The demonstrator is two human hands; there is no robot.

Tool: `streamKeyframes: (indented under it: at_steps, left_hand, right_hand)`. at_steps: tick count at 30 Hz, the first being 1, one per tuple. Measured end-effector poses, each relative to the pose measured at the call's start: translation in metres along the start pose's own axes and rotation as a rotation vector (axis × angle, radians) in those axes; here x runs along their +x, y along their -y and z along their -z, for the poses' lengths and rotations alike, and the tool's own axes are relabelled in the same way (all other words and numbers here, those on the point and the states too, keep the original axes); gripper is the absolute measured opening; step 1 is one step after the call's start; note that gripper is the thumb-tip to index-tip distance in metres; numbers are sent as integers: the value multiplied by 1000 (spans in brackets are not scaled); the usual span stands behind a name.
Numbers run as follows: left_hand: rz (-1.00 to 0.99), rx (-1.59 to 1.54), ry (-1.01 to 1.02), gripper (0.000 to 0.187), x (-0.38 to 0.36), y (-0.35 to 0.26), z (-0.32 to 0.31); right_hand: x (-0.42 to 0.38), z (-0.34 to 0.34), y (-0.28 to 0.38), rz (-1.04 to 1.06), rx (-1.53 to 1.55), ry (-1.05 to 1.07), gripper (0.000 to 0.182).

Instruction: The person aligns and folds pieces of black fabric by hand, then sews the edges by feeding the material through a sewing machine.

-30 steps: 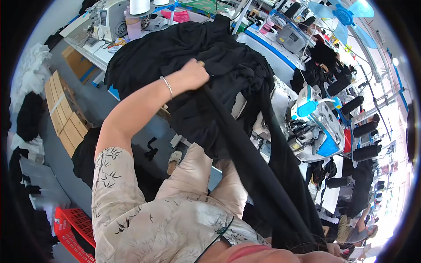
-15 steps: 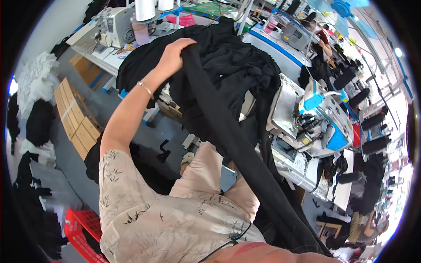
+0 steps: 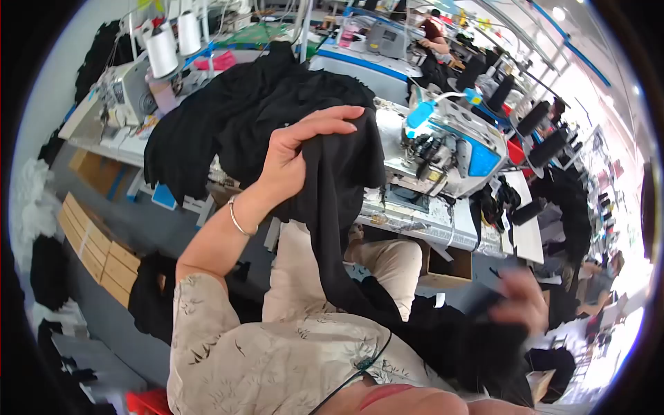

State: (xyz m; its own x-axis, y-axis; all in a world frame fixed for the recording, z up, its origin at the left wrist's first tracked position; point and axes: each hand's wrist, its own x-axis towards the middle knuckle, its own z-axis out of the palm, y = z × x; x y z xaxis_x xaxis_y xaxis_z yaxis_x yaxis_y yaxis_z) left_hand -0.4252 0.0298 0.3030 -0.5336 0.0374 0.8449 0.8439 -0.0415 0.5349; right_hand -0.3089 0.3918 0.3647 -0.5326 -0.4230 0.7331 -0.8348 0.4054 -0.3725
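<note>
My left hand, with a bangle at the wrist, grips black fabric above my lap, the fingers bent over its top edge. From there the fabric hangs down over my knees and runs to the lower right. At the lower right, my right hand is smeared by motion beside dark cloth; its fingers cannot be made out. A large heap of black fabric lies on the worktable behind my left hand. Just right of it stands a sewing machine with blue parts.
Another sewing machine and white thread cones stand at the upper left. Black thread cones line the right. Cardboard lies on the floor at left. A co-worker is at the back.
The view has shifted right. My left hand now has its fingers bent over the fabric, which hangs more bunched instead of stretched in a long strip. My right hand has come into view.
</note>
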Motion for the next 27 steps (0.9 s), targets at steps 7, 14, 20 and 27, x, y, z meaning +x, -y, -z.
streamKeyframes:
  at_steps: [7,14,20,27]
  left_hand:
    - [170,-721,-51,11,0,-15,-27]
    - [34,126,382,10,-27,6,-13]
    - [130,-37,296,14,-43,24,-39]
    - [1305,-1139,-446,33,-86,65,-60]
  right_hand:
    - [33,-168,-91,-274,713,719,45]
    - [24,-192,-99,-167,1236,133,13]
    - [13,-194,-141,-570,1178,-51,10]
    - [2,-198,-160,-411,877,-118,14]
